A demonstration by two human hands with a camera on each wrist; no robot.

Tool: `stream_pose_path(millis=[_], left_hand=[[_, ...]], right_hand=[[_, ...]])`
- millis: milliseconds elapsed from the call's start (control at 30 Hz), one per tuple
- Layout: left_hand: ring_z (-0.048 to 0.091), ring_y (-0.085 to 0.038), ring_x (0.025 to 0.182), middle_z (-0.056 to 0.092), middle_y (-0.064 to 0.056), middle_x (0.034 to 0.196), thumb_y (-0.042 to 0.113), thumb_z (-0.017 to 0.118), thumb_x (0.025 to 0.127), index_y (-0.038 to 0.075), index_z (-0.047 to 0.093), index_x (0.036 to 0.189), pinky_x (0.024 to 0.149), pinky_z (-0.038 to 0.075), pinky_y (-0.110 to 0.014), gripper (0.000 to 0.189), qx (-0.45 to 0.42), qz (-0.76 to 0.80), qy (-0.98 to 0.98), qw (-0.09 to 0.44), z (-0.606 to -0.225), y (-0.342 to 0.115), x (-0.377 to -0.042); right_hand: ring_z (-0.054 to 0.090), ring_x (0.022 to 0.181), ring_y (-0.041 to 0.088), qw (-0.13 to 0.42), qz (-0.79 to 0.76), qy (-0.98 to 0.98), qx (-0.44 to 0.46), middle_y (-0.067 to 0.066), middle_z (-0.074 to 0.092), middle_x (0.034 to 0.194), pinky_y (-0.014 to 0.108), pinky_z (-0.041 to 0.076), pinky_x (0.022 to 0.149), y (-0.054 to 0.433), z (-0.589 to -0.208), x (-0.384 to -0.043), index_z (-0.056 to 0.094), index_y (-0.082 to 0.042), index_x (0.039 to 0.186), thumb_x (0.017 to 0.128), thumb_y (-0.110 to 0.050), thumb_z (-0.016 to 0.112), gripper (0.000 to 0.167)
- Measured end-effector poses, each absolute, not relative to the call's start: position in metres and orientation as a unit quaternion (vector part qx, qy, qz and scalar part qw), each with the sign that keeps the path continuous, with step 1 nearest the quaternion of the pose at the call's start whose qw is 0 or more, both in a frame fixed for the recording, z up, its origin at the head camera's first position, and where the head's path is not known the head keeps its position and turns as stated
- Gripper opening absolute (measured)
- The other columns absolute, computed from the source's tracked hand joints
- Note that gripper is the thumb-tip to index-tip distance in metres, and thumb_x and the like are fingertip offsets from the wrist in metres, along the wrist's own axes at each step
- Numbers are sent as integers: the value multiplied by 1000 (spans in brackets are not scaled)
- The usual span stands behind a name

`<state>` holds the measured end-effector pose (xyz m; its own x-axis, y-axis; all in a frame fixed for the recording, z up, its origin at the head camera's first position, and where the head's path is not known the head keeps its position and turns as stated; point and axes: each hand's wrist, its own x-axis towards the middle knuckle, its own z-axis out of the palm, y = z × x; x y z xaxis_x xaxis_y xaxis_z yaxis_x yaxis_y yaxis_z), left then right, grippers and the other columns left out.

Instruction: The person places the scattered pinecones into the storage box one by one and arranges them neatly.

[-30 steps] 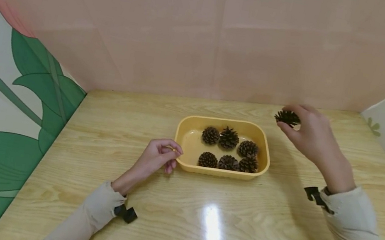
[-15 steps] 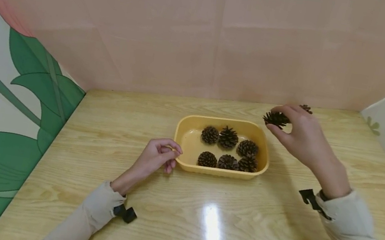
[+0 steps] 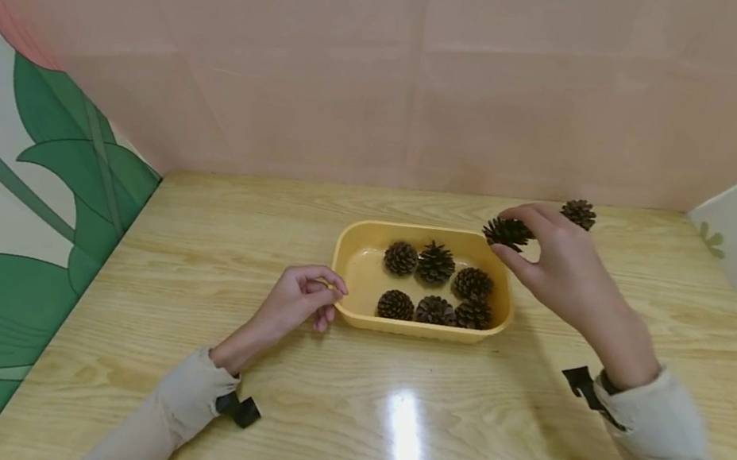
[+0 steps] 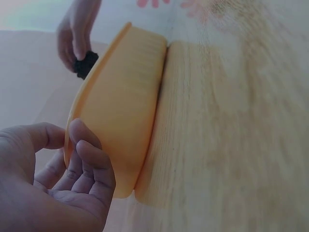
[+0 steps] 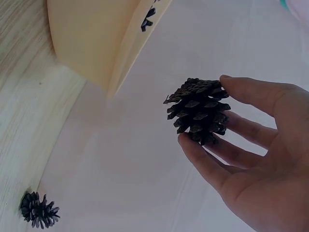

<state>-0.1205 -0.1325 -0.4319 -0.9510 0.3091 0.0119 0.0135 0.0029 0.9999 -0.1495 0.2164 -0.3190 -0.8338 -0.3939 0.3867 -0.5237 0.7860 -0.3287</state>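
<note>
My right hand [image 3: 568,270] holds a dark brown pine cone [image 3: 508,234] between thumb and fingertips, in the air by the back right corner of a yellow plastic tub [image 3: 417,331]. The right wrist view shows the held pine cone [image 5: 199,111] up close, its scales spread. Several pine cones, such as this spiky one [image 3: 436,265], lie inside the tub, mostly toward its middle and right. My left hand [image 3: 299,299] pinches the tub's rim at the front left corner. From the left wrist, thumb and fingers of the left hand [image 4: 72,174] are seen around that rim.
Another pine cone [image 3: 579,213] lies on the wooden table [image 3: 221,432] near its back edge, behind my right hand. A pinkish wall covering [image 3: 296,50] rises along the back. Printed panels [image 3: 46,211] stand at the left and right sides.
My right hand has moved left with the pine cone, from right of the tub to its back right corner. The pine cone on the table behind it has come into sight. The left hand stays put.
</note>
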Motion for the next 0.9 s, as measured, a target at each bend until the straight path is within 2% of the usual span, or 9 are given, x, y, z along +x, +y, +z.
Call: stream_pose_path(millis=[333, 533, 900], left_hand=[[55, -13, 45, 64, -6, 60, 1, 61, 95, -17, 61, 103, 42, 47, -23, 20, 118, 697, 699, 105, -431, -133, -120], [56, -13, 45, 64, -5, 60, 1, 61, 95, -18, 60, 104, 42, 47, -24, 22, 117, 697, 699, 109, -430, -132, -120], [56, -13, 45, 64, -5, 60, 1, 61, 95, -17, 61, 104, 42, 46, -23, 21, 117, 697, 699, 109, -429, -132, -120]], right_hand=[[57, 117, 39, 145, 220, -926, 272, 19, 61, 126, 57, 48, 95, 205, -323, -145, 62, -1, 124, 91, -18, 75, 39], [60, 113, 36, 145, 221, -921, 286, 17, 63, 123, 53, 50, 95, 198, -324, -144, 63, 0, 122, 90, -16, 76, 38], [59, 113, 37, 106, 223, -923, 296, 18, 60, 126, 51, 53, 92, 184, -334, -141, 61, -2, 126, 91, -14, 74, 39]])
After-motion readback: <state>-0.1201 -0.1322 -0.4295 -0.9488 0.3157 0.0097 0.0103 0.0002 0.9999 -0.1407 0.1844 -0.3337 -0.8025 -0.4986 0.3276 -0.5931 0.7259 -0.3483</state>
